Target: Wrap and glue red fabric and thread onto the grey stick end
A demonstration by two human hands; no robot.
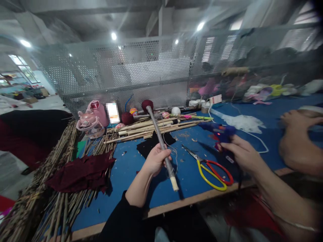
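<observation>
My left hand [156, 159] is closed around a grey-wrapped stick [158, 132], which slants over the table. Its far end carries a dark red ball [147, 105], and bare pale wood shows at the near end. A thin loose thread [176, 154] hangs beside the stick. To the right, my right hand [239, 151] grips a blue hot glue gun [220, 130] with a small red light, its nozzle pointing left. Between the two hands lie scissors [197, 157] with one yellow and one red handle. Black cloth [143, 147] rests beneath the stick.
Wooden sticks [141, 129] lie behind my hands. Dark red cloth [83, 171] covers bundled twigs [63, 201] at left, near a pink container [92, 117]. A perforated metal screen [141, 67] closes the back. Another person's arm [297, 141] is at right, by white glue sticks [242, 123].
</observation>
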